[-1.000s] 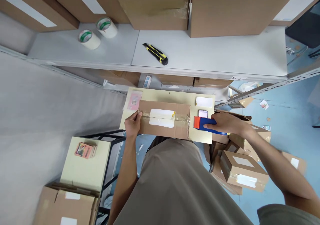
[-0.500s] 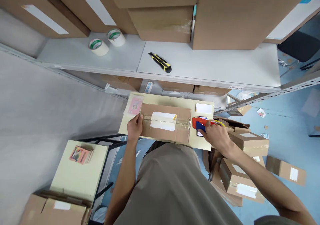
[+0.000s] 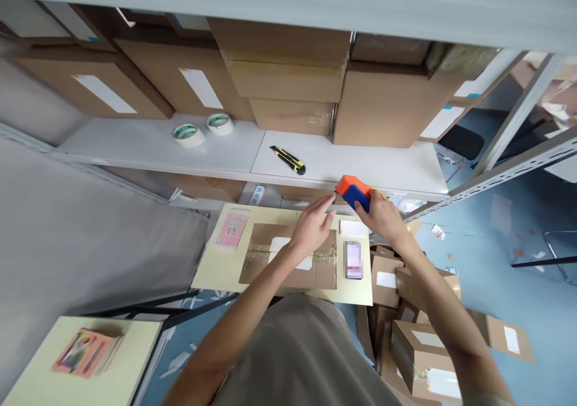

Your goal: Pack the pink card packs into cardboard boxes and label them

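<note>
A taped cardboard box with a white label lies flat on the small cream table. My right hand grips a red-and-blue tape dispenser by its rear, raised over the table's far right edge. Above the box, my left hand reaches with outstretched fingers to the dispenser's front end. Its fingertips are very close to that end; whether they touch it I cannot tell. Part of the box and its label are hidden by my left forearm. A phone and a white card lie right of the box.
On the grey shelf ahead are a yellow-black utility knife, two tape rolls and large cartons. A pink paper is at the table's left. Stacked boxes stand on the floor at right; booklets lie on a side table.
My left hand has let go of the box's left end and moved right and up to the dispenser. My right hand has lifted the dispenser away from the phone. The view has tilted upward.
</note>
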The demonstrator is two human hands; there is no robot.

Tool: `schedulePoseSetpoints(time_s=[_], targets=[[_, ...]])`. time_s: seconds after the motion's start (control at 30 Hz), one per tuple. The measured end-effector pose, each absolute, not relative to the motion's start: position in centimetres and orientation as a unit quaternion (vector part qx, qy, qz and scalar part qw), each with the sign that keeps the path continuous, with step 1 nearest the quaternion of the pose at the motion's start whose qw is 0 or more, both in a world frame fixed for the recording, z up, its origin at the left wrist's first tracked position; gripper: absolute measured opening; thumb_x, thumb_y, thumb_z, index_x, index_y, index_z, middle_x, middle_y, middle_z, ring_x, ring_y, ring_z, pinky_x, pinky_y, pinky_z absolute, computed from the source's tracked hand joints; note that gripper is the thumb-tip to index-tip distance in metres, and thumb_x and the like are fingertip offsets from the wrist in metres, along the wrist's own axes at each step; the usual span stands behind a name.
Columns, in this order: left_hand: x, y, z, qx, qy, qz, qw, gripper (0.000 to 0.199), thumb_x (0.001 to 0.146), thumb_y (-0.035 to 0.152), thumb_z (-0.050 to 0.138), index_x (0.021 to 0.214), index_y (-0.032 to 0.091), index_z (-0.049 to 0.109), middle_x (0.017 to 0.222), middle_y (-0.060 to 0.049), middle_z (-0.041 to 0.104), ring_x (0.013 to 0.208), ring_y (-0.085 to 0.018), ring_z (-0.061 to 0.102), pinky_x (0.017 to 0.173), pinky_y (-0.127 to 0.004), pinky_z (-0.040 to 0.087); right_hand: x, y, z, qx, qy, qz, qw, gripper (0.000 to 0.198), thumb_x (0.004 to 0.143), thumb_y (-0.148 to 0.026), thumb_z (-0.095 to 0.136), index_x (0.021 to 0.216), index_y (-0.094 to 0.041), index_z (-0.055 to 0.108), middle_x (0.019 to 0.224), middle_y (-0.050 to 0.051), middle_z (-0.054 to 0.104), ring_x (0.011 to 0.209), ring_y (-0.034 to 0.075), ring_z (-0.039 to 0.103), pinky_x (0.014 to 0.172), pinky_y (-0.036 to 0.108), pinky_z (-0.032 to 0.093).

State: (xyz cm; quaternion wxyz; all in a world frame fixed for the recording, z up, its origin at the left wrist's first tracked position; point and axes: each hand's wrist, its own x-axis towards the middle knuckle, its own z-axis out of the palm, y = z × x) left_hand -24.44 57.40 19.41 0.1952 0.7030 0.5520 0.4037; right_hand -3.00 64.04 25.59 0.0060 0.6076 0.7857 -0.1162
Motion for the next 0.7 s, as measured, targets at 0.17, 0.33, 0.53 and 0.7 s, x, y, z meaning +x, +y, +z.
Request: schedulePoseSetpoints(time_s=[0.17, 0.33, 0.53, 0.7], targets=[[-21.8, 62.7, 21.5, 0.720, 0.521, 0.416, 0.193, 0.053, 0.112, 0.033, 0.046, 0.164, 0.022, 0.053, 0.162, -0.016, 0.060, 0.150, -0.027, 0.059, 0.129, -0.047, 0.046, -7.2, 68.0, 26.2, 0.553, 0.829, -0.060, -0.053, 0.050, 0.106, -0.027, 0.043, 0.148, -0.001, 0.046, 0.128, 0.030, 0.071, 0.118, 0.041, 0.068, 0.102, 0.048, 0.049], [-22.8, 62.4, 21.4, 0.712, 0.534, 0.405, 0.210, 0.062, 0.111, 0.035, 0.047, 0.170, 0.018, 0.041, 0.161, -0.020, 0.061, 0.147, -0.031, 0.061, 0.126, -0.052, 0.049, -8.9, 71.0, 26.1, 0.532, 0.843, -0.020, -0.071, 0.052, 0.109, -0.024, 0.054, 0.155, -0.002, 0.049, 0.155, 0.030, 0.057, 0.138, 0.037, 0.056, 0.120, 0.059, 0.042], [-27.9, 56.8, 18.9, 0.674, 0.596, 0.377, 0.218, 0.061, 0.112, 0.043, 0.049, 0.167, 0.016, 0.045, 0.160, -0.021, 0.061, 0.147, -0.032, 0.061, 0.125, -0.048, 0.049, -9.4, 71.8, 25.0, 0.540, 0.838, -0.021, -0.066, 0.044, 0.110, -0.036, 0.066, 0.149, -0.017, 0.061, 0.150, 0.016, 0.063, 0.128, 0.029, 0.067, 0.108, 0.055, 0.058], [-35.3, 48.0, 14.3, 0.541, 0.741, 0.344, 0.202, 0.062, 0.107, 0.045, 0.056, 0.160, 0.014, 0.053, 0.158, -0.020, 0.063, 0.147, -0.035, 0.060, 0.125, -0.049, 0.048, -7.7, 65.1, 20.3, 0.558, 0.826, -0.064, -0.041, 0.059, 0.116, -0.034, 0.035, 0.172, -0.014, 0.038, 0.168, 0.024, 0.047, 0.150, 0.035, 0.052, 0.121, 0.057, 0.047]])
